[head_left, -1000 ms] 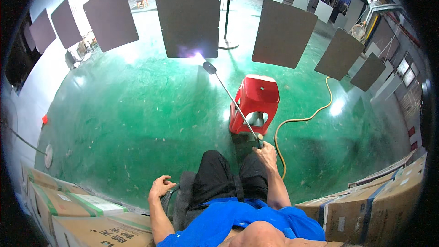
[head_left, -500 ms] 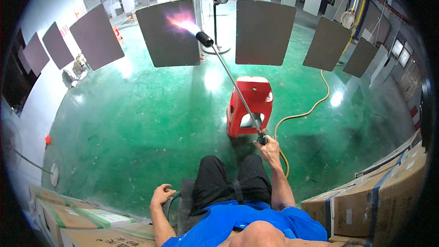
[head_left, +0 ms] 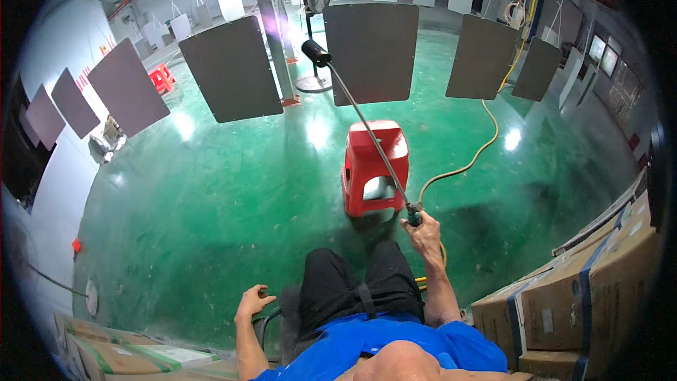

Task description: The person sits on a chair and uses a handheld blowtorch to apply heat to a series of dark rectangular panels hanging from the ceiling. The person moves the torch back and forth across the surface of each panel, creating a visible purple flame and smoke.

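My right hand (head_left: pixel 424 234) is closed round the handle of a long-necked gas torch (head_left: pixel 363 121). The torch's metal tube slants up and away to the left, ending in a black burner head (head_left: pixel 315 53). A faint purple-white flame (head_left: pixel 275 25) streams from it toward the gap between two hanging dark grey panels, the left panel (head_left: pixel 233 70) and the right panel (head_left: pixel 372 53). My left hand (head_left: pixel 254 302) holds nothing; its fingers are loosely bent and apart, close to the chair's armrest (head_left: pixel 264 324).
A red plastic stool (head_left: pixel 375 169) stands ahead beneath the torch tube. A yellow hose (head_left: pixel 462 168) runs over the green floor. Behind the panels are a pedestal fan (head_left: pixel 310 35) and a post (head_left: pixel 271 28). Cardboard boxes (head_left: pixel 557 310) flank me.
The view has turned right, so the scene sits further left. The flame has passed from in front of the left panel to the gap on its right. My left hand has shifted slightly.
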A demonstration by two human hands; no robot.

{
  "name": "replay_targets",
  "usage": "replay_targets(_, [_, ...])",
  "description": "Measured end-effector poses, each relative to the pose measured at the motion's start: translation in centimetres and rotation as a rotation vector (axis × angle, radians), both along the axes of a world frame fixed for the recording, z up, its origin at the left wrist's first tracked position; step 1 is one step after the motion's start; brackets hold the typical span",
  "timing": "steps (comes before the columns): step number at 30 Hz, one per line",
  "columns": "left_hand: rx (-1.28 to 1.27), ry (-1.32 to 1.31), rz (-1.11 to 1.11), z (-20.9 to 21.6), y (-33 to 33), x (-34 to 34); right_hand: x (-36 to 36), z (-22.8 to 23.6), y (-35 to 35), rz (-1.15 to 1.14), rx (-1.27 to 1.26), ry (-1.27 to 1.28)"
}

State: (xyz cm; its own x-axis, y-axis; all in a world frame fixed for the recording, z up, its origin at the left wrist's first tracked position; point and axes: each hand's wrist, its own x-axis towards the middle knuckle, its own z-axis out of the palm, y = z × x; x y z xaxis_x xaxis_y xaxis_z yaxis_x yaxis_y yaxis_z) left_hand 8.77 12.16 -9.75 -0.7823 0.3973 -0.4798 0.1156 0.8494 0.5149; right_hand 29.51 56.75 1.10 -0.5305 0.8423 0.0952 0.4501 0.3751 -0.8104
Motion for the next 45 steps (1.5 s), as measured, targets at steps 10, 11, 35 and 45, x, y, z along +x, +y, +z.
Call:
replay_targets(10, [-0.109,-0.115,-0.001,-2.5,0.9,0.0,1.7,-1.2,3.8,-0.121,-0.001,0.066])
replay_targets(11, [-0.089,-0.121,0.014,-2.5,0.9,0.0,1.4,-1.2,3.8,-0.117,0.000,0.090])
replay_targets(35, [-0.053,-0.173,0.056,-2.8,0.9,-0.8,3.1,-7.0,2.7,-0.075,-0.018,-0.337])
replay_targets(45, [-0.041,-0.221,0.090,-2.6,0.9,-0.9,5.1,-8.1,3.0,-0.132,-0.052,-0.384])
